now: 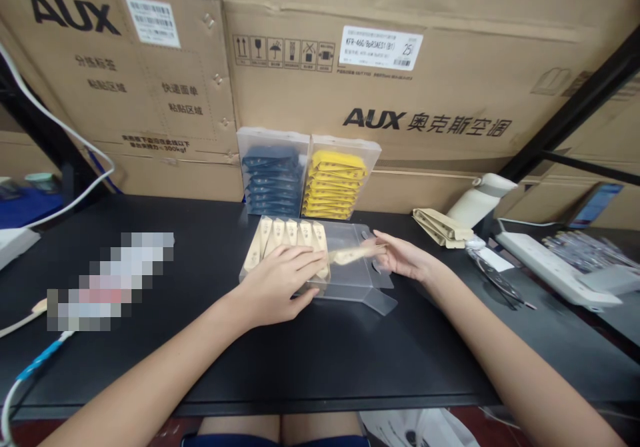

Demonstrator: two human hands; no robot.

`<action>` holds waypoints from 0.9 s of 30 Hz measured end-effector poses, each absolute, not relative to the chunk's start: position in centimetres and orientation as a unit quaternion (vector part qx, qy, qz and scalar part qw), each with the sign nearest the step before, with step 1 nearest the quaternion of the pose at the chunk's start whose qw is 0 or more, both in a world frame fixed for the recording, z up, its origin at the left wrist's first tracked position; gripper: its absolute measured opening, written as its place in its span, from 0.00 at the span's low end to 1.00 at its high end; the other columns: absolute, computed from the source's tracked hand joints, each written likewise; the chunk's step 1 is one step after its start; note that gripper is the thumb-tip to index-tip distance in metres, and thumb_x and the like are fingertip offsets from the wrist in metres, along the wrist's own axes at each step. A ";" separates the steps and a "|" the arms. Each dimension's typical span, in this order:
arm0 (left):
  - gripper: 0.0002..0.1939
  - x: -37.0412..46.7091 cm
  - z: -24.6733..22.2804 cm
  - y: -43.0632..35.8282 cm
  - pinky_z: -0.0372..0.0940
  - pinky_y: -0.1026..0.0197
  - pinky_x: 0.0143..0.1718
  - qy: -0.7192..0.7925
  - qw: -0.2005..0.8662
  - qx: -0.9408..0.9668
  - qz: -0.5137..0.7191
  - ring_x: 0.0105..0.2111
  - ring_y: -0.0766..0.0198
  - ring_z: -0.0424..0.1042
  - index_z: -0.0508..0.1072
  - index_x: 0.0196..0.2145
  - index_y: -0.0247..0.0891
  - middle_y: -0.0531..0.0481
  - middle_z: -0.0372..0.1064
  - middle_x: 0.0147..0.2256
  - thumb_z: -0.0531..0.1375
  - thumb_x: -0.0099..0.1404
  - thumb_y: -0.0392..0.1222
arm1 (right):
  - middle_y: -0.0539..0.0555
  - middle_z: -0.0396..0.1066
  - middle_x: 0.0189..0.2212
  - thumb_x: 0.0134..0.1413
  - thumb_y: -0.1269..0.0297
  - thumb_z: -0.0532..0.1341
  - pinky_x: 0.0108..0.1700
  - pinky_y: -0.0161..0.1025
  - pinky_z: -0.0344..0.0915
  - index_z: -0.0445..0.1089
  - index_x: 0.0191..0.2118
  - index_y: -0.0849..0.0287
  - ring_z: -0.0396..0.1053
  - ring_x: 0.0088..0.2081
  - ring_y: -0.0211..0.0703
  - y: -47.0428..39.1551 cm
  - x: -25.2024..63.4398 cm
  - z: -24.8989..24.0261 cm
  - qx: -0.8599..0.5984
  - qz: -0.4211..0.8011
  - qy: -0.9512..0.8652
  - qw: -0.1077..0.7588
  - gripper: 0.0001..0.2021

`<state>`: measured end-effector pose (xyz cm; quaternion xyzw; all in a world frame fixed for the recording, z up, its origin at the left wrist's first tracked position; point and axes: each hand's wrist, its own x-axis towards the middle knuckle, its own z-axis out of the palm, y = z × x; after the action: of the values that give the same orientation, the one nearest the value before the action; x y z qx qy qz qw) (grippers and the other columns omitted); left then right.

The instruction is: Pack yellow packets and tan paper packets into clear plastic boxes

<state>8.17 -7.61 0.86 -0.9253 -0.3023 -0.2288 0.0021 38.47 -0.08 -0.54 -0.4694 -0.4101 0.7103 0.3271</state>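
A clear plastic box [350, 292] lies on the table with its flap end to the right. Several cream folded paper packets [265, 244] stand in a row in its left part. My left hand [285, 280] rests over the packets, fingers stretched out and the thumb by the box's front edge. At the box's right end, my right hand [403, 255] pinches another cream packet [350, 254], slightly blurred, which slants above the bare part of the box. The packet's left end reaches my left fingertips.
Behind stand a clear box of blue packets [273, 180] and one of yellow packets [336, 180], against large cardboard boxes [300, 107]. To the right are more cream packets [440, 227], a white bottle [477, 200], glasses [497, 280] and a power strip [555, 267]. A blurred-out object [115, 284] lies left.
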 end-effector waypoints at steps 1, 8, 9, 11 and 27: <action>0.24 8.2 0.9 -7.6 0.54 0.52 0.57 -0.302 0.002 -0.925 -0.229 0.56 0.56 0.59 0.61 0.58 0.38 0.47 0.64 0.56 0.53 0.64 0.41 | 0.57 0.75 0.26 0.61 0.58 0.52 0.23 0.31 0.67 0.69 0.37 0.66 0.66 0.17 0.33 0.0 38.5 -0.4 -0.457 0.728 -0.392 0.326 0.15; 0.24 8.2 0.9 -7.6 0.55 0.51 0.56 -0.304 0.000 -0.924 -0.232 0.56 0.56 0.60 0.60 0.58 0.38 0.47 0.64 0.56 0.54 0.64 0.41 | 0.64 0.72 0.47 0.58 0.66 0.50 0.40 0.37 0.70 0.70 0.39 0.65 0.75 0.37 0.41 0.2 39.8 -0.4 -0.373 0.781 -0.394 0.308 0.13; 0.24 8.2 0.9 -7.6 0.55 0.51 0.56 -0.304 0.000 -0.924 -0.231 0.56 0.56 0.60 0.60 0.58 0.38 0.47 0.64 0.56 0.53 0.64 0.42 | 0.63 0.72 0.47 0.57 0.69 0.51 0.40 0.36 0.70 0.70 0.38 0.65 0.75 0.37 0.41 0.2 40.0 -0.6 -0.372 0.775 -0.411 0.305 0.11; 0.24 8.2 0.9 -7.6 0.55 0.52 0.57 -0.302 0.003 -0.925 -0.231 0.56 0.56 0.60 0.61 0.57 0.37 0.47 0.64 0.55 0.53 0.64 0.42 | 0.62 0.75 0.43 0.54 0.73 0.55 0.40 0.33 0.70 0.72 0.37 0.66 0.75 0.36 0.39 0.4 40.2 -1.1 -0.376 0.757 -0.442 0.300 0.09; 0.24 8.2 1.3 -8.1 0.54 0.51 0.57 -0.272 -0.019 -0.933 -0.235 0.56 0.56 0.60 0.63 0.56 0.39 0.46 0.65 0.55 0.55 0.61 0.40 | 0.58 0.76 0.35 0.55 0.64 0.61 0.42 0.40 0.71 0.64 0.51 0.62 0.75 0.37 0.43 -2.1 36.0 -0.3 -0.383 0.715 -0.528 0.252 0.19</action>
<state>8.25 -8.11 1.34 -0.9329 -0.2720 -0.2351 -0.0189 36.00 -2.09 -0.26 -0.3834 -0.5279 0.7147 0.2520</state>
